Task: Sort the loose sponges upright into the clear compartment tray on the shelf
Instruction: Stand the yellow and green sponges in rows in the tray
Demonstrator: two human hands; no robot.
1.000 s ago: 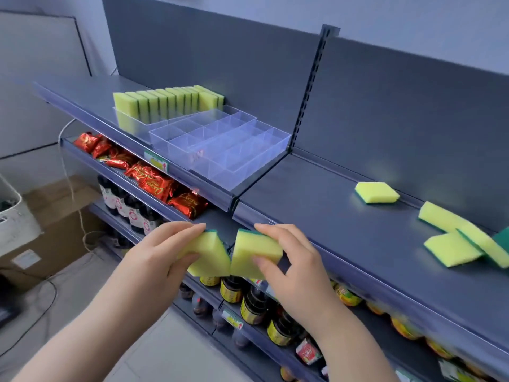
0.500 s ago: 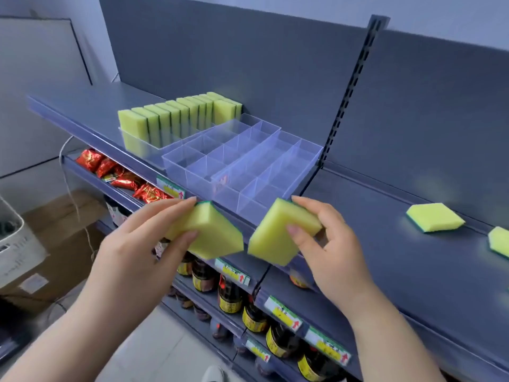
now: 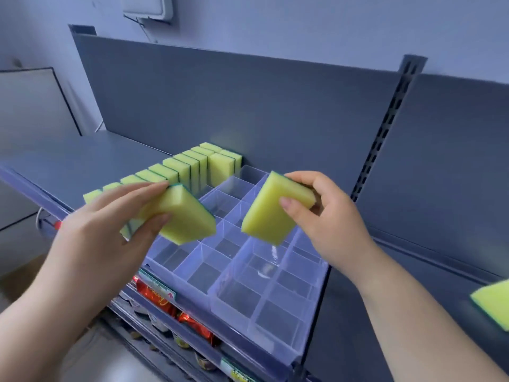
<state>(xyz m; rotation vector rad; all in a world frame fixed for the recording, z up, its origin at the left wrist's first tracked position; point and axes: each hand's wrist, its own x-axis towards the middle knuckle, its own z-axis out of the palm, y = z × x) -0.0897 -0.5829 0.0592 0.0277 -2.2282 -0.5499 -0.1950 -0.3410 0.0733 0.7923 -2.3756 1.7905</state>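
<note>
Shelf (image 3: pixel 82 158) bears the tray (image 3: pixel 275 312); left hand (image 3: pixel 110 224) pinching left sponge (image 3: pixel 184 216) partly hides the row (image 3: pixel 190 164); right hand (image 3: pixel 330 213) pinches right sponge (image 3: pixel 270 213).

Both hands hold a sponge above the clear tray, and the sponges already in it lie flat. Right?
No. The head view shows the stored sponges standing upright in the clear compartment tray, not lying flat. The rest is right: the left hand grips the left sponge and the right hand the right sponge, both above the tray.
</note>
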